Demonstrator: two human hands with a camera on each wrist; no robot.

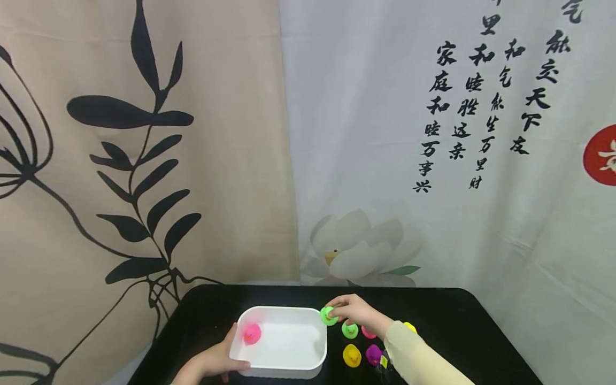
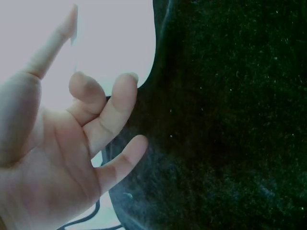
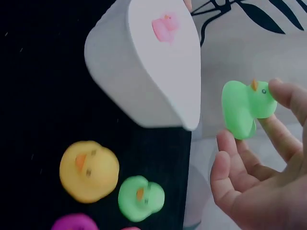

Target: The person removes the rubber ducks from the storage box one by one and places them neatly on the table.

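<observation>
A white plastic tub (image 1: pixel 279 369) sits on the black table with a pink rubber duck (image 1: pixel 252 334) inside, near its left end. My left hand (image 1: pixel 216 358) holds the tub's near left corner, thumb and fingers set around it; in the left wrist view the fingers (image 2: pixel 112 117) bend against its wall. At the tub's right rim, my right hand (image 1: pixel 356 312) pinches a green rubber duck (image 3: pixel 244 108) between thumb and fingers, raised off the table. Below that hand lie another green duck (image 1: pixel 349 331), a yellow duck (image 1: pixel 352 355) and a purple duck (image 1: pixel 372 354).
A second pink duck (image 1: pixel 368 332) and another yellow duck (image 1: pixel 410 326) are partly hidden by the right hand and sleeve. The black table (image 1: pixel 462 331) has a rounded far edge, with a printed curtain (image 1: pixel 240 160) hanging behind it.
</observation>
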